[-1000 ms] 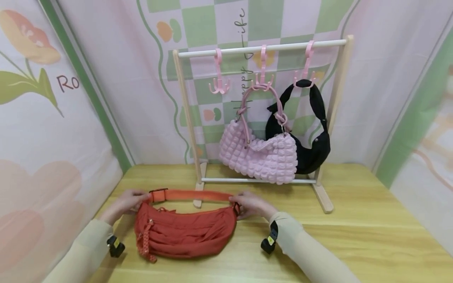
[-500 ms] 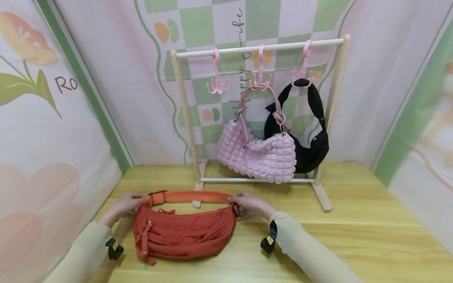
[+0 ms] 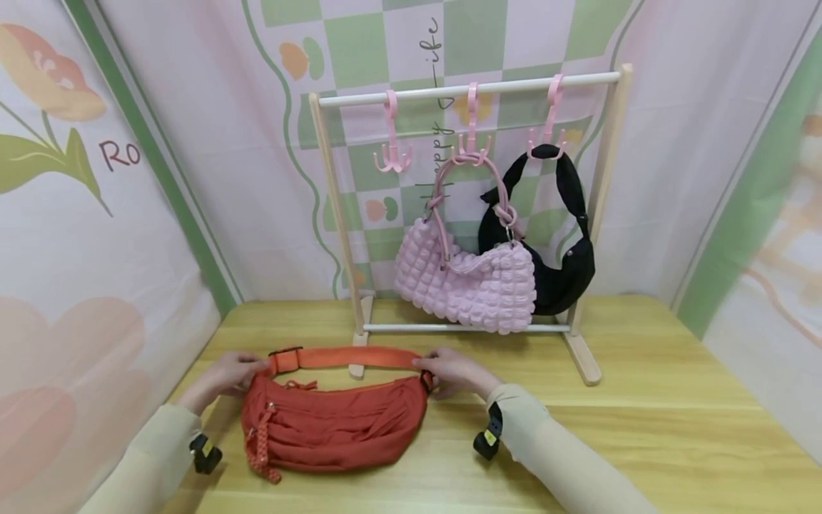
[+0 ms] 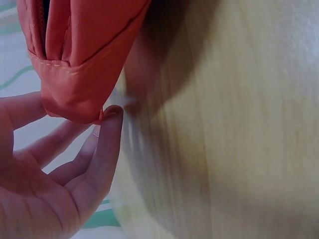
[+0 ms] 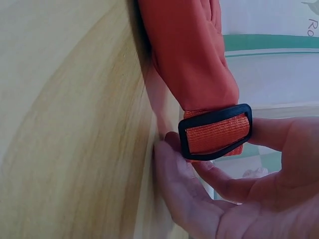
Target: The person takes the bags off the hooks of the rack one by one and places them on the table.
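Note:
A red waist bag with an orange strap lies at the front of the table, its braided zipper pull hanging at the left end. My left hand pinches the bag's left end, where the strap begins; the left wrist view shows thumb and fingers about that red corner. At the other end my right hand pinches the strap beside a black buckle, seen closely in the right wrist view. The strap arches behind the bag between both hands.
Behind stands a wooden rack with a white top rail. A pink puffy bag and a black bag hang from pink hooks. The left pink hook carries no bag. Printed curtains enclose the wooden table.
The head view has shifted very slightly. Both hands keep their hold on the red waist bag, which has hardly moved.

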A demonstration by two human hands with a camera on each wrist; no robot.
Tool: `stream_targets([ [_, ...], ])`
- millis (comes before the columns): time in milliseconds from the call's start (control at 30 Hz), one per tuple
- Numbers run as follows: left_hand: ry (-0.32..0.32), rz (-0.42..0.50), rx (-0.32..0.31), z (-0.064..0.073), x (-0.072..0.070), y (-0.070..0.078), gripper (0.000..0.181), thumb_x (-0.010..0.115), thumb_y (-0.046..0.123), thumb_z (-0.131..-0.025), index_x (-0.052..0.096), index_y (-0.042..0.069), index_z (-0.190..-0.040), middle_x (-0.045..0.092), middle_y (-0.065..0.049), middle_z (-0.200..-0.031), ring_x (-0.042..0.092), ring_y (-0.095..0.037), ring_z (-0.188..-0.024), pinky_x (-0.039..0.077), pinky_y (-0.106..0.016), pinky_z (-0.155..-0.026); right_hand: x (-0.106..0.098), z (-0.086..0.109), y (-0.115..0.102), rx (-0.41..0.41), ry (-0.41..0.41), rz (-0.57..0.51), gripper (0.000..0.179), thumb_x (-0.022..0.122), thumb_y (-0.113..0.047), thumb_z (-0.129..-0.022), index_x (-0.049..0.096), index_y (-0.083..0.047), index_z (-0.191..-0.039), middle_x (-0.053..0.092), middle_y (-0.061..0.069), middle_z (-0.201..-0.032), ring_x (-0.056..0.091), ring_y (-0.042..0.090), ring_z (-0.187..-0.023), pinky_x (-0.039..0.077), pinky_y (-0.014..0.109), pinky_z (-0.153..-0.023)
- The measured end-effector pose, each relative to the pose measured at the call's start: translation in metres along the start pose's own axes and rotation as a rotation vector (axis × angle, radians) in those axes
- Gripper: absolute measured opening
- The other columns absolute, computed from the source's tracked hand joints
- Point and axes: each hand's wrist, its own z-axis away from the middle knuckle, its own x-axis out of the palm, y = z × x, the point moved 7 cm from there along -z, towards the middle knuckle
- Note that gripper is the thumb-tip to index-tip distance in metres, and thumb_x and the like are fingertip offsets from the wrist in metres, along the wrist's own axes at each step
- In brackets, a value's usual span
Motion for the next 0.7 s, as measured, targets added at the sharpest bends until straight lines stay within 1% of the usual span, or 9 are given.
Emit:
stream_targets([
  [133, 0.001, -0.008, -0.004, 0.0011, -0.0010, -0.0002, 0.043, 0.055, 0.031, -0.095, 0.060, -0.005, -0.118, 0.045, 0.003, -0.060, 0.047, -0.010, -0.058, 0.052, -0.029, -0.060, -0.0021, -0.0008, 0.0004, 0.002, 0.017, 0.035, 0.036, 0.054, -0.029, -0.096, 0.055, 0.001, -0.114, 0.054, 0.003, -0.074, 0.055, 0.016, -0.068, 0.057, 0.035, -0.065],
  [200, 0.008, -0.010, -0.012, 0.0018, -0.0021, -0.0004, 0.044, 0.055, 0.031, -0.095, 0.059, -0.005, -0.119, 0.047, 0.002, -0.061, 0.050, -0.010, -0.059, 0.053, -0.029, -0.061, -0.0030, -0.0008, -0.0004, 0.000, 0.025, 0.049, 0.035, 0.055, -0.030, -0.095, 0.057, 0.000, -0.114, 0.055, 0.003, -0.074, 0.056, 0.016, -0.069, 0.057, 0.035, -0.064],
  [400, 0.026, -0.023, -0.005, 0.0048, -0.0048, 0.0011, 0.045, 0.056, 0.028, -0.095, 0.056, -0.008, -0.120, 0.055, -0.001, -0.069, 0.056, -0.012, -0.063, 0.056, -0.031, -0.063, -0.0048, 0.0000, -0.0021, -0.012, 0.035, 0.077, 0.033, 0.056, -0.030, -0.094, 0.058, -0.001, -0.109, 0.057, 0.004, -0.076, 0.058, 0.017, -0.071, 0.056, 0.034, -0.062],
  [533, 0.037, -0.007, 0.006, 0.0058, -0.0059, 0.0023, 0.044, 0.057, 0.025, -0.094, 0.055, -0.011, -0.119, 0.059, -0.001, -0.069, 0.058, -0.011, -0.061, 0.056, -0.031, -0.061, -0.0069, 0.0007, -0.0019, -0.005, 0.043, 0.078, 0.032, 0.056, -0.029, -0.094, 0.057, -0.001, -0.110, 0.058, 0.005, -0.082, 0.058, 0.017, -0.073, 0.056, 0.034, -0.063],
  [700, 0.040, 0.023, 0.033, 0.0076, -0.0069, 0.0055, 0.043, 0.058, 0.021, -0.093, 0.053, -0.014, -0.118, 0.056, 0.001, -0.064, 0.054, -0.008, -0.057, 0.054, -0.027, -0.056, -0.0093, 0.0014, -0.0031, -0.001, 0.050, 0.081, 0.033, 0.056, -0.027, -0.095, 0.056, 0.000, -0.113, 0.057, 0.005, -0.085, 0.057, 0.015, -0.071, 0.055, 0.034, -0.062],
])
